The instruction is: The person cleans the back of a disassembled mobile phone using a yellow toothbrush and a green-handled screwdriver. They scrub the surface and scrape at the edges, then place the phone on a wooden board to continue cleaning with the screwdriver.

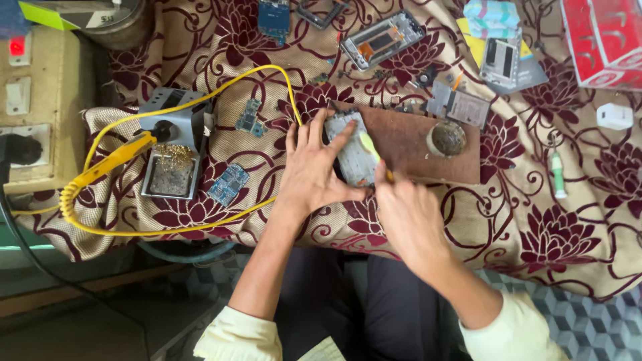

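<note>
My left hand [313, 167] lies flat on an opened phone body [356, 157], fingers spread over its left side and top, holding it against a brown wooden board [414, 144]. In my right hand [408, 214] I pinch a thin tool with a pale yellow-green tip [370, 146], the tip resting over the phone's middle. Both cream sleeves show at the bottom edge.
A soldering iron with yellow handle and cord [110, 164] rests in a grey stand [170, 144] at left. Small blue circuit boards [227, 185] lie nearby. Other phone frames [381, 40], a round tin [447, 138], a red box [602, 40] and wall switches [27, 107] surround the floral cloth.
</note>
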